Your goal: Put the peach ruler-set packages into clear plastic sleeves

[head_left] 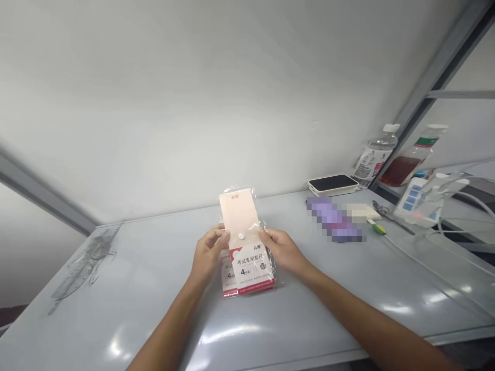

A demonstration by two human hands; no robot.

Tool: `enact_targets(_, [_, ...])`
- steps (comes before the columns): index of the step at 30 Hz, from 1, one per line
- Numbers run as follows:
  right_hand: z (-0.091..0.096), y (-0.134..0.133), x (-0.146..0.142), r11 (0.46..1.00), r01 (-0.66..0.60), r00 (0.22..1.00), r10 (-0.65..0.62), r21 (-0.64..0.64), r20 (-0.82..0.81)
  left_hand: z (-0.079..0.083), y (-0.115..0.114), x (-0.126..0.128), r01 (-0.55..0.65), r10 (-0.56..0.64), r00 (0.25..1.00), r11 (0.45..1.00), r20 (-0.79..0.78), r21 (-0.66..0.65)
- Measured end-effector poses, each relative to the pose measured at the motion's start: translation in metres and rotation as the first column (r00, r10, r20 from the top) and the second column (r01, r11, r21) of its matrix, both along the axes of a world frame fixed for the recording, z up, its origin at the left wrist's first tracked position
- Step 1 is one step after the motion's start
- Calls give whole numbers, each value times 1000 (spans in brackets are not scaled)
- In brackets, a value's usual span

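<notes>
Between my two hands, over the middle of the table, are ruler set packets [251, 265] in clear plastic sleeves with pink-white and red printed card. At least two overlap, the lower one peeking out at the left. My left hand [211, 250] is closed on the left edge, thumb on the front. On the right edge my right hand [284, 250] grips in the same way, its thumb near the white snap button [242, 236]. The fingers behind the packets are hidden. Clear plastic items [87, 263], perhaps rulers or sleeves, lie at the table's left.
At the right rear lie a phone [333, 183] and a blurred-out purple packet [334, 219]. Beyond them stand a clear bottle [377, 154], a bottle of dark red liquid [410, 159] and a white power strip [419, 201]. A white cable [421, 265] crosses the table's right side.
</notes>
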State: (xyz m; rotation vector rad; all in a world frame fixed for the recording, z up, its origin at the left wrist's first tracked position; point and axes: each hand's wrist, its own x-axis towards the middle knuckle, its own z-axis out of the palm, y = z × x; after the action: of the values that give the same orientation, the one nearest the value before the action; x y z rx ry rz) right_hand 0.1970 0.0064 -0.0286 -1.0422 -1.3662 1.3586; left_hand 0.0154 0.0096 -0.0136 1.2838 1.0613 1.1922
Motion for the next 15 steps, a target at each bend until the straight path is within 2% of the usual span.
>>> enact_targets(6, [-1,2,-1,996,94,987,-94,2,132,-2,-1,0,-62,55,987,997,-153,-41])
enact_targets(9, [1,5,6,979,201,931,-198,20,306,-2,5,-10,-183,163,932,983,-324,-31])
enact_targets(11, [1,11,18,967,246,846,-244,60,475,-1,12,-26,-300,286,837,953,-467,45])
enact_targets(12, [1,15,27,968,241,766,-237,74,597,1,16,-36,-309,276,808,951,-520,25])
enact_targets(13, [0,20,35,975,212,654,-191,65,732,2,20,-47,-286,203,772,957,-602,-44])
enact_targets(14, [-1,25,44,973,224,592,-184,59,785,3,24,-57,-326,173,665,942,-726,-74])
enact_targets(15, [-3,29,52,968,245,542,-188,61,819,3,27,-67,-377,144,516,923,-845,-73])
